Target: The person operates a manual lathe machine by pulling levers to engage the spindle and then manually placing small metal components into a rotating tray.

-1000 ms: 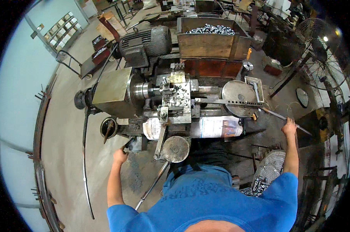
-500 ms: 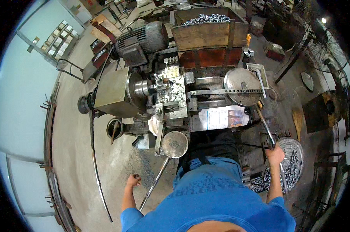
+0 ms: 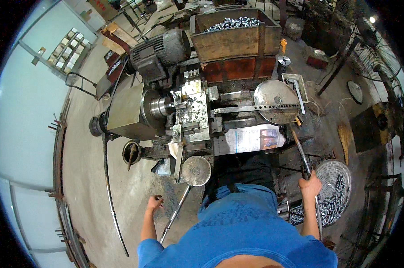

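Nearest you, your left hand (image 3: 155, 203) hangs free, fingers loosely curled with no object visible in them, beside the left lever (image 3: 177, 212); a careless sweep of the arm could knock it. Your right hand (image 3: 310, 184) is wrapped round the long metal lever (image 3: 301, 149), which slants up toward the right disc (image 3: 271, 91). A slipping grip could let the lever jerk; swung outward, it could strike the mesh basket (image 3: 326, 171) holding small metal parts (image 3: 332, 207). Farther off, the perforated bar (image 3: 246, 108) crosses the disc toward the tool slide (image 3: 194, 111); too hard a pull might drive the slide against the round chuck (image 3: 159, 107). Beyond stands the wooden bin (image 3: 228, 46), whose parts could spill if tipped.
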